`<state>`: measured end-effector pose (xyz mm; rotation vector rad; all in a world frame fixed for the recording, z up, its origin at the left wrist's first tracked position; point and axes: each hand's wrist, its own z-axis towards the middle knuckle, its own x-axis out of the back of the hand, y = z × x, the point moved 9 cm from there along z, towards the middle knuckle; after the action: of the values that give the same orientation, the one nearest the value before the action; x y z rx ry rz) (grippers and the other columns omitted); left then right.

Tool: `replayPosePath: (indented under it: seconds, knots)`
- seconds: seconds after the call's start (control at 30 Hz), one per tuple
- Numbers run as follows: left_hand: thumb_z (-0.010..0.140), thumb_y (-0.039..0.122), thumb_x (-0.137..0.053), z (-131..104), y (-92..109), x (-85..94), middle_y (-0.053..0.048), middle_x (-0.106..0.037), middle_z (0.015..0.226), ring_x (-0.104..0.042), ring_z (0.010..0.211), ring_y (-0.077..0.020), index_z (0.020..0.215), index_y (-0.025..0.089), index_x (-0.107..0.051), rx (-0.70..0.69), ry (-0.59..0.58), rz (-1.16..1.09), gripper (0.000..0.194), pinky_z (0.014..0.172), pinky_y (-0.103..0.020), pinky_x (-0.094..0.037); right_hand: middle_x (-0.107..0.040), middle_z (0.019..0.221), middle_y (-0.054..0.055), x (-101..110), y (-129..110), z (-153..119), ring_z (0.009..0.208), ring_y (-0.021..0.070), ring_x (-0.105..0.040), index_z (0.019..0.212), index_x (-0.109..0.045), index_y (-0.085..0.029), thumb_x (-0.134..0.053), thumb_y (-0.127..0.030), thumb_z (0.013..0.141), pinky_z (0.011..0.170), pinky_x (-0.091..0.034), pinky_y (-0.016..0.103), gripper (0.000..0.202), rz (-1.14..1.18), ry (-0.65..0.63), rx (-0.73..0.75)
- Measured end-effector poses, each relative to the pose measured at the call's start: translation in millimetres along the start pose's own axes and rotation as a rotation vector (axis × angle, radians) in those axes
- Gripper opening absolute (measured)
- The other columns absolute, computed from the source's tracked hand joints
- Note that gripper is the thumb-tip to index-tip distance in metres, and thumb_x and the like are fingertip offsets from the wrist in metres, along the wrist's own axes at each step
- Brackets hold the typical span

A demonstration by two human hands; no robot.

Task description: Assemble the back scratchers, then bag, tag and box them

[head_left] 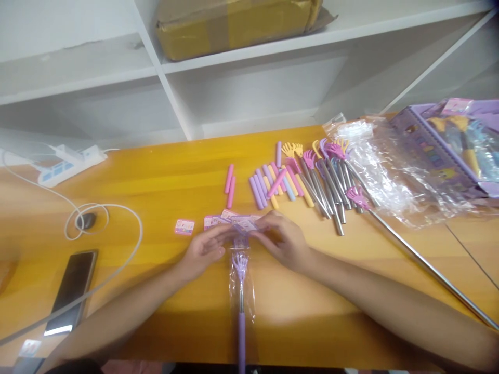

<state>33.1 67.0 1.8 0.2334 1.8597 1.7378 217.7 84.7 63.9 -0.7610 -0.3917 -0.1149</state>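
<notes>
As I watch via the head cam, the R hand (pixel 287 241) has thumb & fingers pinched on a small printed card (pixel 245 225), abt mid-frame. The L hand (pixel 203 251) is at the card's L edge, fingers half-curled; it's blurry, so I can't tell if it's gripping. Just nearer the person, a purple scratcher (pixel 241 335) lies in a clear bag (pixel 250 296) on the table (pixel 156 182), claw end toward the hands. I see more cards (pixel 212 222) right behind the fingers, plus a single card (pixel 184 227) off to the L. Farther back: a pile of coloured tubes (pixel 277 183), w/ two pink tubes (pixel 231 189) apart from it, then metal-rod scratchers (pixel 332 182) to the R, next to crumpled plastic (pixel 393 171) & a purple box (pixel 436 148). Far L: phone (pixel 72 291), pwr strip (pixel 74 166).
</notes>
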Motion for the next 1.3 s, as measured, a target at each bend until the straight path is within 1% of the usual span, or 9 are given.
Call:
replayPosePath:
  seconds: [0.07, 0.13, 0.3, 0.5, 0.63, 0.77, 1.0, 1.17, 1.3]
  knots:
    - [0.103, 0.037, -0.068, 1.3, 2.7, -2.7, -0.017, -0.065, 0.152, -0.056, 0.148, -0.0347, 0.152, 0.022, -0.062, 0.004, -0.015, -0.024, 0.052, 0.131, -0.057, -0.034, -0.071, 0.091, 0.004, 2.8, 3.3, 2.2, 0.081, 0.0167, -0.068, 0.111, -0.063, -0.021, -0.070, -0.017, 0.102, 0.070, -0.059, 0.028, 0.013, -0.052, 0.009, 0.006]
    - [0.102, 0.038, -0.069, 3.2, 6.3, -4.0, -0.018, -0.065, 0.152, -0.056, 0.148, -0.0358, 0.150, 0.021, -0.063, -0.005, -0.013, -0.060, 0.052, 0.132, -0.059, -0.032, -0.071, 0.091, 0.005, 3.8, 7.7, 3.7, 0.081, 0.0169, -0.068, 0.108, -0.064, -0.021, -0.070, -0.017, 0.102, 0.069, -0.058, 0.028, 0.010, -0.075, 0.008, -0.015]
    - [0.095, 0.037, -0.076, 4.8, 3.0, 2.3, -0.016, -0.069, 0.148, -0.061, 0.142, -0.0367, 0.147, 0.021, -0.067, 0.022, 0.055, -0.158, 0.054, 0.129, -0.061, -0.037, -0.072, 0.091, 0.005, -0.2, 9.8, 3.5, 0.082, 0.0172, -0.069, 0.105, -0.066, -0.020, -0.071, -0.019, 0.102, 0.074, -0.059, 0.030, 0.007, -0.044, -0.009, -0.031]
    - [0.098, 0.039, -0.071, 5.0, -1.3, 2.2, -0.018, -0.069, 0.146, -0.060, 0.144, -0.0390, 0.147, 0.020, -0.066, 0.060, 0.035, -0.211, 0.053, 0.127, -0.066, -0.036, -0.070, 0.090, 0.005, 0.5, 14.2, 3.7, 0.081, 0.0175, -0.068, 0.102, -0.064, -0.020, -0.069, -0.022, 0.104, 0.071, -0.057, 0.030, 0.006, -0.075, -0.010, -0.063]
    - [0.097, 0.032, -0.071, 5.6, 0.8, 3.1, -0.015, -0.067, 0.150, -0.060, 0.144, -0.0360, 0.148, 0.021, -0.066, 0.035, 0.045, -0.229, 0.052, 0.128, -0.062, -0.038, -0.070, 0.093, 0.005, -3.9, 15.0, 4.4, 0.079, 0.0149, -0.064, 0.109, -0.065, -0.019, -0.067, -0.018, 0.104, 0.070, -0.055, 0.027, 0.006, -0.031, -0.063, -0.059]
    - [0.100, 0.025, -0.068, 5.8, 2.7, 0.0, -0.013, -0.061, 0.158, -0.053, 0.151, -0.0337, 0.151, 0.024, -0.063, 0.029, 0.024, -0.218, 0.052, 0.128, -0.056, -0.041, -0.068, 0.096, 0.006, -9.8, 11.9, 2.5, 0.079, 0.0145, -0.063, 0.115, -0.065, -0.018, -0.066, -0.016, 0.104, 0.069, -0.054, 0.027, 0.011, 0.018, -0.112, -0.031]
    - [0.100, 0.028, -0.067, 7.5, 4.6, -3.0, -0.015, -0.057, 0.161, -0.051, 0.152, -0.0367, 0.155, 0.022, -0.060, 0.042, -0.001, -0.204, 0.055, 0.128, -0.059, -0.040, -0.065, 0.094, 0.005, -10.0, 8.6, 1.3, 0.079, 0.0146, -0.063, 0.117, -0.065, -0.018, -0.065, -0.014, 0.104, 0.069, -0.054, 0.028, 0.014, 0.040, -0.109, -0.007]
    - [0.100, 0.030, -0.067, 7.5, 4.0, -3.2, -0.015, -0.056, 0.162, -0.050, 0.153, -0.0379, 0.155, 0.022, -0.060, 0.032, -0.016, -0.208, 0.055, 0.127, -0.060, -0.040, -0.067, 0.101, 0.008, -10.7, 8.8, 1.1, 0.089, 0.0169, -0.067, 0.122, -0.066, -0.018, -0.062, -0.012, 0.105, 0.075, -0.058, 0.029, 0.018, 0.033, -0.119, 0.003]
    - [0.101, 0.033, -0.066, 7.4, 5.0, -6.6, -0.016, -0.053, 0.165, -0.046, 0.155, -0.0391, 0.157, 0.021, -0.057, 0.035, -0.041, -0.214, 0.057, 0.128, -0.060, -0.039, -0.066, 0.101, 0.008, -11.1, 8.4, 2.1, 0.090, 0.0173, -0.067, 0.125, -0.065, -0.019, -0.063, -0.012, 0.104, 0.076, -0.059, 0.030, 0.022, 0.033, -0.126, 0.011]
